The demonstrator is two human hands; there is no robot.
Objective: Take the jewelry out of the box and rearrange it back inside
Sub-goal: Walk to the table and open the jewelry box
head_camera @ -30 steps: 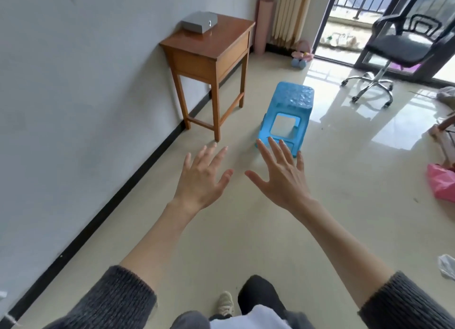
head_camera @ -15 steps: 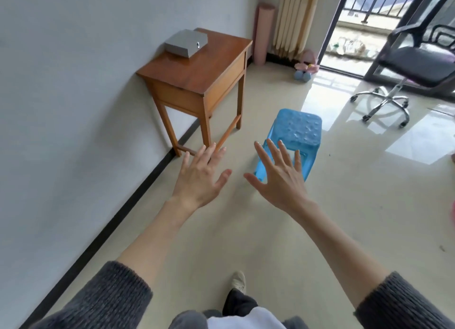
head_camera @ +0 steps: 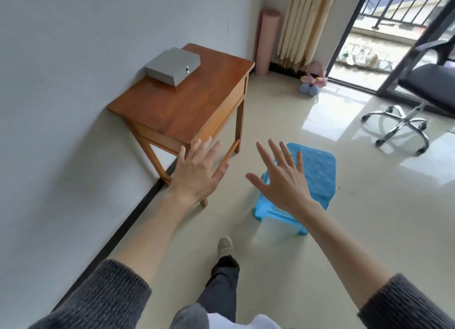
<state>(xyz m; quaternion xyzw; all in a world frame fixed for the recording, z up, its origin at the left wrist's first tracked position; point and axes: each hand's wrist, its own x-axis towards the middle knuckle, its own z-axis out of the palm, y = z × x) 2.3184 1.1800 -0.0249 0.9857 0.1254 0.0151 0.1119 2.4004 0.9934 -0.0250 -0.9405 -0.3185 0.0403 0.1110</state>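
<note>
A person is holding both hands out, fingers spread, gripping nothing: left hand (head_camera: 197, 174), right hand (head_camera: 283, 180). A closed grey box (head_camera: 172, 65) is sitting on a wooden worktop (head_camera: 187, 107) against the wall; a blue stool (head_camera: 317, 173) is standing nearby.

It was a home living room: a wooden side table (head_camera: 187, 104), plastic stool (head_camera: 312, 171), office chair (head_camera: 423, 87), curtain (head_camera: 302, 25) and balcony door (head_camera: 394, 33).
</note>
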